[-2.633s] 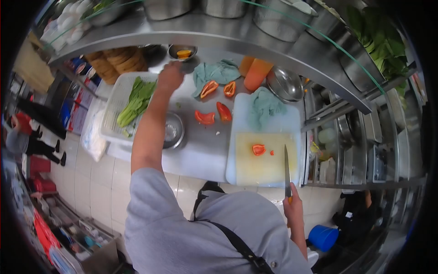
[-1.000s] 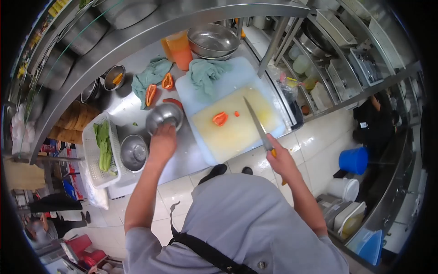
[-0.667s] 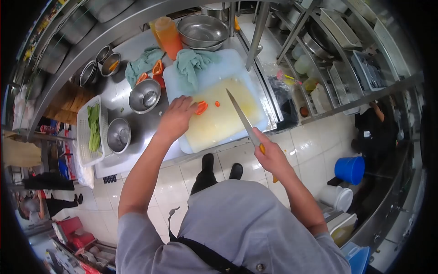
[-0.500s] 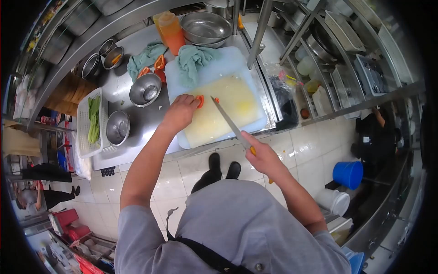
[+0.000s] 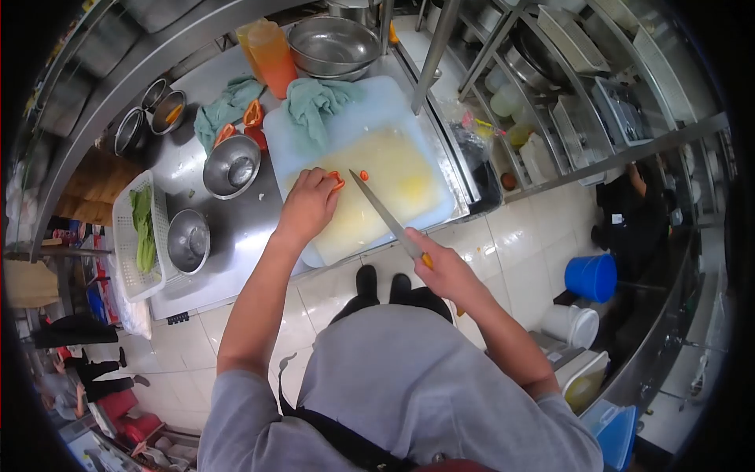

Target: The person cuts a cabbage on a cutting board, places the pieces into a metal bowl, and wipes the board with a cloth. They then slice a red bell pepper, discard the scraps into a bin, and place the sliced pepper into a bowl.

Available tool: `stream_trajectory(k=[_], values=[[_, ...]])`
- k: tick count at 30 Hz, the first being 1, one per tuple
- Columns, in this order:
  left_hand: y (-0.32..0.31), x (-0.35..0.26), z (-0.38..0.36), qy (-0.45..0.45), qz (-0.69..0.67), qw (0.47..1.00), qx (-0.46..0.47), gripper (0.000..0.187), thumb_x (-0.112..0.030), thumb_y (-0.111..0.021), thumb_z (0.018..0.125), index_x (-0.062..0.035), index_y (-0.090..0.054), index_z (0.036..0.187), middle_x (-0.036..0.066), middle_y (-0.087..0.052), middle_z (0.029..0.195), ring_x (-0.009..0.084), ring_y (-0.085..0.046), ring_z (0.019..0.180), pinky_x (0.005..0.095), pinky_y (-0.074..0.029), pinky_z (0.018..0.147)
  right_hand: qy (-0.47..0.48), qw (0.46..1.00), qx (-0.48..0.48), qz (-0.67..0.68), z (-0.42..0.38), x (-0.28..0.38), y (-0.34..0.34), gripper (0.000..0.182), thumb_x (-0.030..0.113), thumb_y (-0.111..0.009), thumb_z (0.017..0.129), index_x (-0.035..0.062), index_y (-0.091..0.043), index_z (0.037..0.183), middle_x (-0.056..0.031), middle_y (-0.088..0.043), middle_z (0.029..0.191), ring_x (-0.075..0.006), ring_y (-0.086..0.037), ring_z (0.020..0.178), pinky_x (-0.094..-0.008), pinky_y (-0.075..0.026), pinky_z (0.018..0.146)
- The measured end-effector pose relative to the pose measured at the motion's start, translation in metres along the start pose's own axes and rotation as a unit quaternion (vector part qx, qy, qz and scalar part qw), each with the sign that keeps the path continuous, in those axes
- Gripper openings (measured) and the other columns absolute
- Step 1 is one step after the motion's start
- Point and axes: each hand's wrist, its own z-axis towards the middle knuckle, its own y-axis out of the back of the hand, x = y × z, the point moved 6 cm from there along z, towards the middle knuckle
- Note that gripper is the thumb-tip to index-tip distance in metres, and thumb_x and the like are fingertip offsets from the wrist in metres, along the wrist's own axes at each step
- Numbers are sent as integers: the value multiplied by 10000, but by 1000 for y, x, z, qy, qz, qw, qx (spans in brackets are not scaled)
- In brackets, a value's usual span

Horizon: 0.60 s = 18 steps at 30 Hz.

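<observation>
On the cutting board (image 5: 377, 98), my left hand (image 5: 309, 206) holds a piece of red pepper (image 5: 336, 180) under its fingertips. My right hand (image 5: 440, 267) is closed round the yellow handle of a long knife (image 5: 384, 214), whose tip lies just right of that piece. A small red piece (image 5: 364, 175) rests by the knife tip. A green cloth (image 5: 313, 110) lies on the board's far left corner. Larger red pepper pieces (image 5: 253, 113) sit beyond the board, near a steel bowl (image 5: 232, 166).
Another steel bowl (image 5: 189, 241) stands left, beside a white basket (image 5: 126, 250) of green leaves. Orange bottles (image 5: 274, 61) and large steel bowls (image 5: 333, 46) stand at the back. Shelving rises at right, above a blue bucket (image 5: 591, 278). People are visible at both sides.
The camera view has shifted, moving the counter items leftward in the picture. The knife tip is now closer to the pepper piece by my left hand.
</observation>
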Motion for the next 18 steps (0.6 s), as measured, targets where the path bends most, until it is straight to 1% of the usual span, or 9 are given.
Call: stream_trajectory(k=[2,3,4,6,7,9,12,15,18], values=[[1,1,-1,8,-14,1000,-11,177,-78,-701,894,-19,-688,1060,118,-633,1083,336,-600,1064,433,-530,946,1,1000,-29,6,0,6,5,632,140,-597,985,179,-439,1596,-154,-650,806,-283,-642,716,-380,-541,769],[-1,1,1,10,-15,1000,-13,177,-78,-701,894,-19,-688,1060,118,-633,1083,336,-600,1064,433,-530,946,70,995,-77,0,5,11,3,637,145,-593,986,173,-428,1600,-172,-650,777,-291,-647,711,-405,-535,748],[-3,0,-1,16,-23,999,-24,169,-76,-696,896,-18,-690,1055,119,-634,1070,338,-601,1054,434,-531,939,68,995,-72,-4,5,7,2,637,145,-593,986,173,-428,1600,-172,-650,777,-291,-647,711,-405,-535,748],[-6,-2,8,23,-33,999,-35,160,-73,-691,898,-17,-692,1049,119,-635,1058,341,-603,1044,435,-532,933,-6,1000,-23,-17,6,3,-2,637,140,-595,983,162,-424,1597,-204,-674,817,-328,-661,719,-433,-535,731],[-8,-4,10,16,-16,1000,-18,151,-74,-680,904,-19,-697,1043,115,-639,1056,334,-608,1038,433,-537,930,-14,1000,-14,-12,2,2,-5,637,140,-595,983,162,-424,1597,-204,-674,817,-328,-661,719,-433,-535,731],[-9,-5,6,15,4,1000,-6,143,-74,-669,909,-21,-702,1038,111,-644,1055,327,-612,1032,432,-541,928,66,989,-51,-122,5,16,5,640,106,-585,957,114,-429,1577,-232,-700,929,-428,-681,799,-516,-546,719],[-14,-6,3,-8,49,999,4,144,-91,-638,925,-32,-715,1032,100,-654,1064,307,-617,1050,428,-550,931,101,973,-56,-201,7,28,13,675,97,-600,948,93,-394,1590,-225,-681,898,-416,-680,782,-511,-554,691],[-15,-10,5,-27,69,997,20,173,-102,-615,933,-42,-719,1057,88,-665,1076,293,-618,1066,426,-552,944,130,970,-32,-202,3,41,13,741,77,-609,926,98,-344,1617,-213,-672,897,-401,-684,768,-504,-562,688],[-19,-10,8,-25,90,994,50,201,-95,-602,930,-44,-717,1087,85,-671,1084,294,-615,1074,426,-552,947,112,959,4,-261,3,50,10,784,57,-617,895,76,-322,1622,-213,-667,905,-398,-689,767,-502,-563,686]])
